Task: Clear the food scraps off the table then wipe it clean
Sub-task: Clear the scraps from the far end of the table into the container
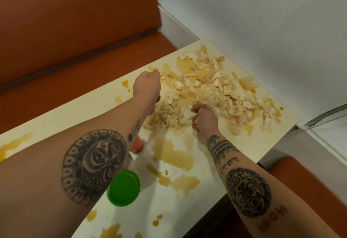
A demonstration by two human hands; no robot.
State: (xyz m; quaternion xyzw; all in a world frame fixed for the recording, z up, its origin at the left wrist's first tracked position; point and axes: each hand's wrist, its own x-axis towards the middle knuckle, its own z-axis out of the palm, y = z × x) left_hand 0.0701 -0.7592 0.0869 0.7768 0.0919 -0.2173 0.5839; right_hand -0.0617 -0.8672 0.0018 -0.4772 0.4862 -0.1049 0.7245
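Scraps (216, 87) lie heaped at the far end of the table (244, 143). 2 hands sit at the heap — left hand (148, 85) curled at its edge, grip hidden; right hand (203, 121) curled round a few pieces — likely gathering.

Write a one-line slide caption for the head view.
Bare-handed cleanup: left hand and right hand reach into pale food scraps strewn over a table smeared with brown liquid, near a green-capped bottle.

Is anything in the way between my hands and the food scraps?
Nothing visible. The left hand and right hand are at the near edge of the food scraps. The green-lidded container stands nearer the person, under the left forearm, out of the way.
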